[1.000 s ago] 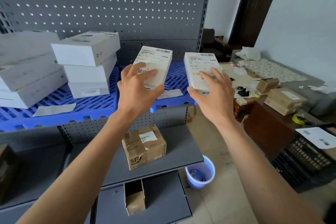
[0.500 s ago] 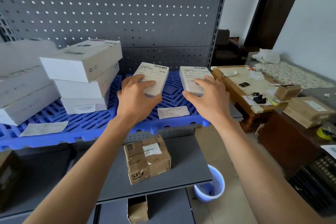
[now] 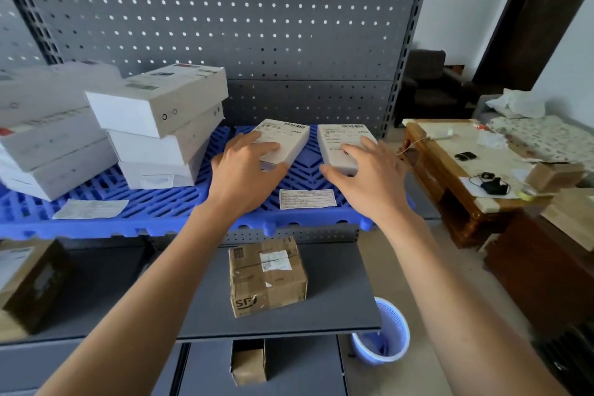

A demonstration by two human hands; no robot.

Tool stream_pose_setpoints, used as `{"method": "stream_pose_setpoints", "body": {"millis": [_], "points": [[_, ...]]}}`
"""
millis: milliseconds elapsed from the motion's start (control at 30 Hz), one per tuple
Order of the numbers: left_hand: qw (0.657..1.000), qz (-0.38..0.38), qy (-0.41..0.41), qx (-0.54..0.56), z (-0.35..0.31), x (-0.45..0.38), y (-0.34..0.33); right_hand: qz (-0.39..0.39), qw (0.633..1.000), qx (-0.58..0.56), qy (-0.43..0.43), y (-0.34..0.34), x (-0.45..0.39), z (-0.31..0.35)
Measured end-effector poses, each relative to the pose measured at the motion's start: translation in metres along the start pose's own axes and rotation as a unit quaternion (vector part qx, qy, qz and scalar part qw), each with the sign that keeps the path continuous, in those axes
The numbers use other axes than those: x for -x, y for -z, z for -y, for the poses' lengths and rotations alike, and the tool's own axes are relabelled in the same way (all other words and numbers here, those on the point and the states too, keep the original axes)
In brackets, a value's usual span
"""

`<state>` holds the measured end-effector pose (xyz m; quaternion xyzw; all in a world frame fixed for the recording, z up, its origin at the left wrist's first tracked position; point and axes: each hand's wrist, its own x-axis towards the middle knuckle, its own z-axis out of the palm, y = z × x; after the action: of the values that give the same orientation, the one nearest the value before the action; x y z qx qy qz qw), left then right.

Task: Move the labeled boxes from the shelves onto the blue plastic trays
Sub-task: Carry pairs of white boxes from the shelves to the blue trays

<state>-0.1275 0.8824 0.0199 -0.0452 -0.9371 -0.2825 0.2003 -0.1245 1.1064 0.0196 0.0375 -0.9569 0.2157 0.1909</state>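
Each hand, left point(image 3: 246, 170) and right point(image 3: 366, 170), clasps a small stiff, light-looking box point(image 3: 286, 141) by its near end on the blue tray point(image 3: 160, 202).

A lavender wastebasket point(image 3: 382, 336) stands on the floor near a wooden table point(image 3: 450, 170).

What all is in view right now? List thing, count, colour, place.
Small labeled boxes: two, white, side by side on the tray's right part.
Blue tray: one, on the upper shelf.
Stacked boxes: three, white, tray centre-left; more white ones at far left.
Paper slips: two, white, on the tray's front.
Cardboard box: one, brown, lower shelf.
Waste basket: one, pale blue, floor.
Wooden table: one, brown, right.
Left hand: holds the left small box.
Right hand: holds the right one.
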Motion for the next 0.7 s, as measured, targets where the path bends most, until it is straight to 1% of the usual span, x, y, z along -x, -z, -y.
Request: {"method": "stream_pose_setpoints", "body": {"millis": [133,267,500,600,700], "points": [[1.000,-0.017,0.002,-0.001,-0.007,0.012,0.006,-0.026,0.999,0.001,0.026,0.004,0.006,0.003],[0.999,-0.040,-0.001,-0.026,-0.015,0.026,0.012,-0.038,0.998,-0.005,0.056,0.006,0.012,0.007],[0.997,-0.068,0.012,-0.024,-0.024,0.061,0.024,-0.008,0.987,-0.106,0.120,0.011,0.031,0.022],[0.996,-0.079,0.024,-0.038,-0.024,0.077,0.028,0.002,0.981,-0.121,0.152,0.012,0.043,0.029],[0.994,-0.090,0.046,-0.047,-0.025,0.097,0.035,-0.006,0.974,-0.136,0.181,0.013,0.054,0.036]]}}
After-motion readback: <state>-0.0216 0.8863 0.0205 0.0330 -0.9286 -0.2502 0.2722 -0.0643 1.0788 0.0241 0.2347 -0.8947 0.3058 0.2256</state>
